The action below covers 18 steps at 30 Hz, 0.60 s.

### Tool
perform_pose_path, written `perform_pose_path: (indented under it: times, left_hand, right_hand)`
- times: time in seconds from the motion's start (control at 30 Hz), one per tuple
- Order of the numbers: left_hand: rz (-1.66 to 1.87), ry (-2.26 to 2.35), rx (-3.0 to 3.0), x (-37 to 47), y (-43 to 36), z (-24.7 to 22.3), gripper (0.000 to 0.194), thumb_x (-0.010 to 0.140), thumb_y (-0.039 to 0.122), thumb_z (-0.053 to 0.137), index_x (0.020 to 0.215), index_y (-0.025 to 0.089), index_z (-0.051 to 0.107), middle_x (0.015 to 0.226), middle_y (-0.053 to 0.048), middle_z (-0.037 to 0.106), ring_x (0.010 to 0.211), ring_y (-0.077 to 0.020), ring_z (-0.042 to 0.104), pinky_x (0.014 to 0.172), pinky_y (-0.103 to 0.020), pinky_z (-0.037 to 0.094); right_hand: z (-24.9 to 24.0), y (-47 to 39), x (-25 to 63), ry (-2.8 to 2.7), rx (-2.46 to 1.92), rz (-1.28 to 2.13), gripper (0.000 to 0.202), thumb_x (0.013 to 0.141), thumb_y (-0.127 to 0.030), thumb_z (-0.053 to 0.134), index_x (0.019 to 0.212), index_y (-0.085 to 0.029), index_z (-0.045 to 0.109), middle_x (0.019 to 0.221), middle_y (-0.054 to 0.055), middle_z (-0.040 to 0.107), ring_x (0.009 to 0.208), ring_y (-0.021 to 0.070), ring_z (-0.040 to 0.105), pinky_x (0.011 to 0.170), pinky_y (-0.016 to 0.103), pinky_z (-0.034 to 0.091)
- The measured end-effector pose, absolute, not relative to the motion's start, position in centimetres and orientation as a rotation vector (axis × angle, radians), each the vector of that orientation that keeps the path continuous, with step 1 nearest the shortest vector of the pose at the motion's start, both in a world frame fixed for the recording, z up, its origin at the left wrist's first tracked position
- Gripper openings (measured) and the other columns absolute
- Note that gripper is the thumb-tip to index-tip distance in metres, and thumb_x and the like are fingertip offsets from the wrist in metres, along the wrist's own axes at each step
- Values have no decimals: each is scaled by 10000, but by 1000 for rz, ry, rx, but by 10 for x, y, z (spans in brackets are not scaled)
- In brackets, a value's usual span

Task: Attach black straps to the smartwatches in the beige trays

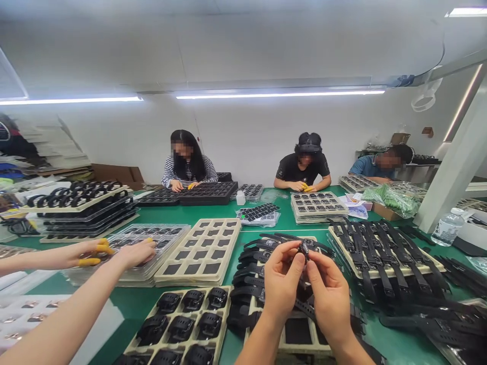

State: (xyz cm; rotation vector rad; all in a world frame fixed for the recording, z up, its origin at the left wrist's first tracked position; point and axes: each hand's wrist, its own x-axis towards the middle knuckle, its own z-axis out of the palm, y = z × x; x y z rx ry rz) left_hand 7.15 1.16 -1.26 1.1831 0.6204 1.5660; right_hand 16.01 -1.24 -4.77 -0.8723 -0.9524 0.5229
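Observation:
My left hand (282, 279) and my right hand (329, 294) are raised close together in front of me, fingertips pinching a small black watch (303, 248) between them. Its strap hangs partly hidden behind my fingers. Below them lies a cream tray (304, 348) with black watches whose straps spread out over its left side; one dark compartment (298, 331) near its front holds no watch. To the left, another cream tray (225, 317) carries several black watches with their straps looped closed.
At right, a cream tray (429, 271) bears strapped watches beside loose straps (437, 324) and a water bottle (448, 227). A co-worker's arms (87, 299) reach in from the left with yellow-covered fingers. Stacked trays (198, 276) stand mid-table. Three people sit across.

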Motion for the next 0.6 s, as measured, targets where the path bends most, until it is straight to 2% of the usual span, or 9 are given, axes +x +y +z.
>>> perform_pose_path:
  times: [0.4, 0.6]
  left_hand:
    - [1528, 585, 1126, 69, 15, -17, 453, 723, 533, 864, 1001, 186, 776, 758, -11, 671, 672, -121, 586, 652, -210, 482]
    - [1468, 591, 1086, 75, 15, -14, 454, 711, 545, 863, 960, 171, 797, 933, -84, 769, 826, -191, 682, 763, -264, 533]
  right_hand:
    - [-41, -16, 164, -1080, -832, 416, 143, 894, -345, 754, 983, -256, 824, 1102, 89, 790, 1023, 275, 746, 918, 429, 626]
    - [-45, -14, 163, -1055, -862, 394, 125, 889, -335, 757, 961, -257, 823, 1098, 88, 785, 1023, 270, 735, 921, 428, 611]
